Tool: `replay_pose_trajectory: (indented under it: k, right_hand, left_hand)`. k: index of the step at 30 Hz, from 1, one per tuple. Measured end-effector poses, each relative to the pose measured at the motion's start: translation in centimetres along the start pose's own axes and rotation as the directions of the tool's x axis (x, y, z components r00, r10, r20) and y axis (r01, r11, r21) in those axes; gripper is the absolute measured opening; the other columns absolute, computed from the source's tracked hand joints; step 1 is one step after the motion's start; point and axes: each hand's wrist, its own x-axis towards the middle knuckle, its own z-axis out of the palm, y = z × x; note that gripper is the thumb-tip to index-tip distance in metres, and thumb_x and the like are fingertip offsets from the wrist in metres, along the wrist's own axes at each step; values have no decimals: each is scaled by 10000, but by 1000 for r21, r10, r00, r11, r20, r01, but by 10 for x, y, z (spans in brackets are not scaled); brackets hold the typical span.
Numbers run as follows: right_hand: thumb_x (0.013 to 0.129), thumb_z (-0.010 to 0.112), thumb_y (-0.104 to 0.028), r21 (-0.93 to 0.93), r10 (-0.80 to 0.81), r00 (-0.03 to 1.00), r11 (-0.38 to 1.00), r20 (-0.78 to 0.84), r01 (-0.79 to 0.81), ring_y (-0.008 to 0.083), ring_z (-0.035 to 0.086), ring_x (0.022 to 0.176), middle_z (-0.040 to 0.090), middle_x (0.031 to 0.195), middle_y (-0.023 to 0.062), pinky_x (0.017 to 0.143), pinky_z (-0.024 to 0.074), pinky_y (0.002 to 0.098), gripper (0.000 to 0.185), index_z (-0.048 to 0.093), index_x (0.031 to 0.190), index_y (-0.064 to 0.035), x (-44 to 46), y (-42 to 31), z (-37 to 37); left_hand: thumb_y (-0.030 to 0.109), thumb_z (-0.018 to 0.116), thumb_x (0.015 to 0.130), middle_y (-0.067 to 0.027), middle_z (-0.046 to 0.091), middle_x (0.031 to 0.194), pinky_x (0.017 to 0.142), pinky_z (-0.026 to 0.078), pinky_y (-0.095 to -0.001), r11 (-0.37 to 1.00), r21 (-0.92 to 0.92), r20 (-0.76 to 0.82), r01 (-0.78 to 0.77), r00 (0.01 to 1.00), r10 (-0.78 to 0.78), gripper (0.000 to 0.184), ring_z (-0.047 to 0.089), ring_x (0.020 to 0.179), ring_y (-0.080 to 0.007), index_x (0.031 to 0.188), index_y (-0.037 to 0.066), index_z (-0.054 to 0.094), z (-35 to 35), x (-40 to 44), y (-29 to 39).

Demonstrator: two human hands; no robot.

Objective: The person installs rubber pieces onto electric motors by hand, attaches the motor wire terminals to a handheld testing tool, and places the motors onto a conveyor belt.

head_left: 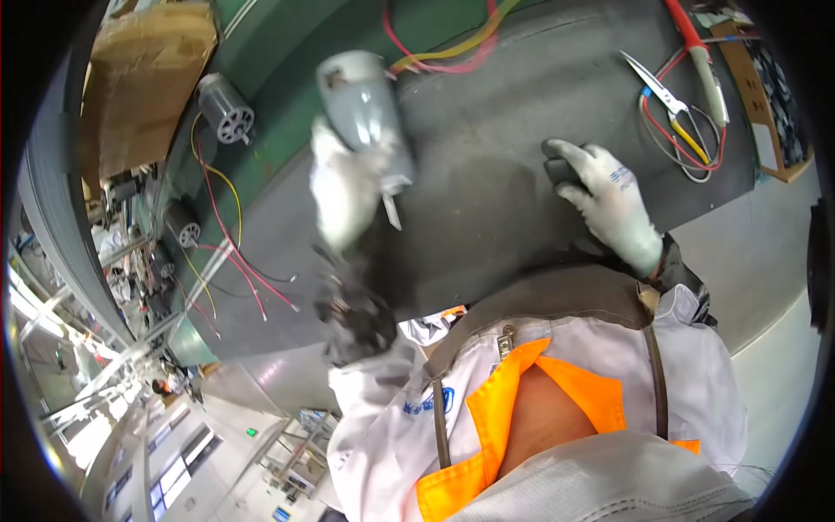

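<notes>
My left hand, in a white glove, grips a grey cylindrical motor and holds it tilted over the bench; it is slightly blurred. The motor's metal shaft points down toward me. Pink-red and yellow wires lie beyond the motor, near its far end. My right hand, gloved too, is at the right of the mat with its fingers curled around a small black piece, whose kind I cannot make out. Scissors with a yellow-and-grey handle lie farther right.
A dark mat covers the bench. More motors with red and yellow leads stand at the left on a green surface. A cardboard box sits at far left. At right are a red-and-white cabled tool and a box of dark parts.
</notes>
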Motion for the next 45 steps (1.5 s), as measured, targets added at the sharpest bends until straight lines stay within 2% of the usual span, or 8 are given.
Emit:
replay_pose_trajectory:
  k: [3, 6, 11, 14, 17, 31, 41, 45]
  right_hand:
    - [798, 704, 37, 358, 0, 1000, 934, -5, 1, 234, 697, 1031, 721, 1131, 109, 884, 544, 343, 418, 675, 1208, -40, 5, 12, -13]
    - [885, 656, 61, 818, 213, 937, 459, 278, -347, 148, 697, 971, 722, 1099, 92, 833, 560, 270, 280, 655, 1165, 59, 11, 0, -38]
    - [905, 685, -25, 723, -31, 993, 688, 110, -58, 126, 675, 907, 716, 1046, 50, 792, 551, 276, 222, 677, 1118, 36, 19, -19, -30]
    - [910, 667, -16, 289, -132, 987, 945, -92, 154, 104, 652, 907, 705, 1044, 26, 790, 535, 274, 186, 693, 1090, 21, 19, -27, -28]
    - [921, 653, -37, 557, 42, 999, 830, -20, -24, 74, 643, 813, 710, 988, 29, 702, 520, 233, 240, 714, 1151, 3, 15, -36, -26]
    - [977, 640, -124, 638, 300, 932, 681, 205, -360, 74, 667, 676, 718, 846, 49, 563, 550, 214, 206, 682, 1111, 26, 32, -66, 3]
    - [934, 658, -122, 401, -7, 992, 914, -128, 58, 91, 643, 649, 721, 867, 73, 608, 551, 264, 380, 637, 1303, -35, 35, -64, 17]
    - [944, 636, -175, 376, 177, 916, 871, 359, -316, 90, 591, 595, 709, 913, 73, 577, 523, 254, 593, 481, 1503, -53, 51, -67, -17]
  left_hand:
    - [391, 831, 817, -237, 611, 1279, 980, 516, -426, 985, -153, 18, -77, 997, 80, 946, 628, 1144, -319, 1521, 7, 327, 32, -95, 2]
    - [332, 848, 798, -262, 445, 1468, 1143, 380, -429, 925, -373, 85, 75, 995, -47, 1035, 466, 1350, -335, 1558, -43, 253, 54, -137, 20]
    - [284, 724, 888, -262, 478, 1396, 1061, 446, -452, 831, -335, -207, -444, 895, 395, 687, 516, 1273, -395, 1450, -5, 455, 82, -95, 23]
    - [284, 568, 1022, -162, 599, 1270, 993, 488, -375, 571, -820, 69, -40, 983, 169, 427, 600, 1133, -249, 1329, -13, 564, 91, -91, 34]
    - [304, 493, 1083, -129, 636, 1208, 948, 503, -336, 465, -882, 145, 69, 981, 130, 385, 621, 1071, -211, 1300, -2, 579, 83, -100, 42]
    - [227, 433, 1094, -132, 608, 1236, 971, 476, -347, 507, -860, 30, -65, 984, 176, 332, 595, 1108, -236, 1260, -4, 604, 103, -92, 27]
    - [335, 463, 1094, -98, 624, 1206, 929, 512, -304, 487, -850, -29, -200, 942, 335, 412, 611, 1064, -164, 1374, 42, 531, 114, -85, 18]
    - [267, 478, 1081, -149, 539, 1308, 1044, 433, -377, 488, -869, 58, -79, 964, 259, 342, 546, 1205, -265, 1282, 5, 570, 106, -90, 26]
